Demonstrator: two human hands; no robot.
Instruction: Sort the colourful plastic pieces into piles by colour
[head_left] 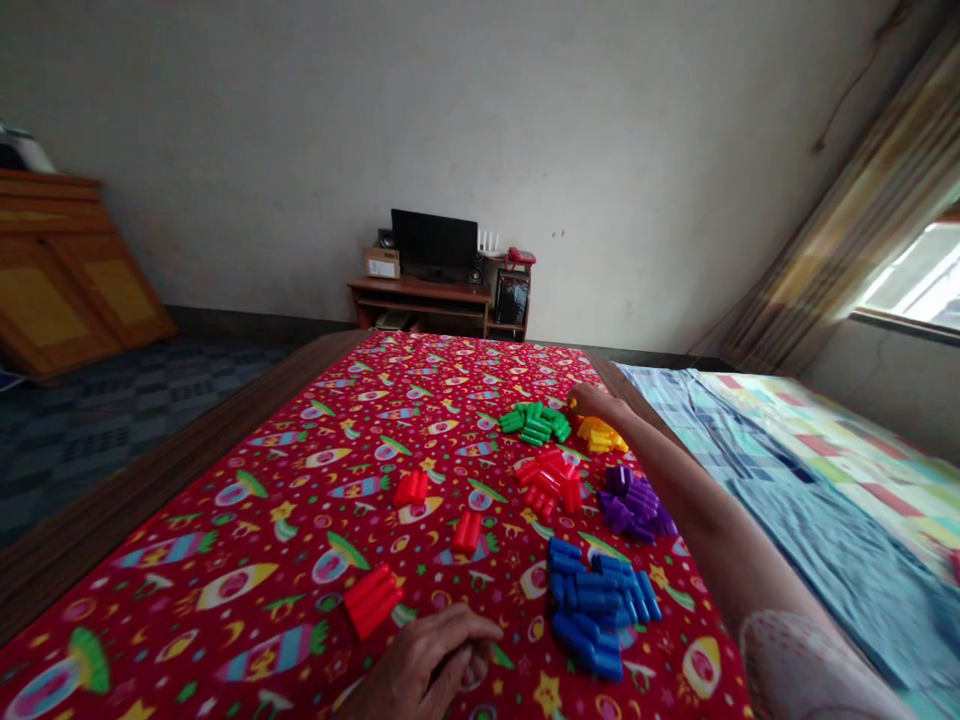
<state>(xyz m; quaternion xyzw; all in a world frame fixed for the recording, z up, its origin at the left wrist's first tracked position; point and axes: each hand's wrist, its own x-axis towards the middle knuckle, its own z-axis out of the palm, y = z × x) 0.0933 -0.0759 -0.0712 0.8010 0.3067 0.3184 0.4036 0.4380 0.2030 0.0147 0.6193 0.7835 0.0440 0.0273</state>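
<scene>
My right hand (pixel 591 402) reaches to the far right side of the table, fingers closed with a bit of yellow showing at the tips. Just below it lies a pile of yellow plastic blocks (pixel 601 436). Near the front edge my left hand (pixel 439 655) rests on the cloth, loosely curled, with nothing visible in it. Ridged red blocks lie apart from the piles: one (pixel 373 600) beside my left hand, another (pixel 467 532) beyond it, and a third (pixel 411 488) farther off. Red blocks (pixel 551 478) also form a pile at centre right.
Around the red pile are green blocks (pixel 534 422), purple blocks (pixel 636 505) and blue blocks (pixel 600 600). A red rocket-patterned cloth (pixel 300 530) covers the table. A bed (pixel 817 500) stands at the right; a desk (pixel 420 290) with a monitor (pixel 435 243) is against the wall.
</scene>
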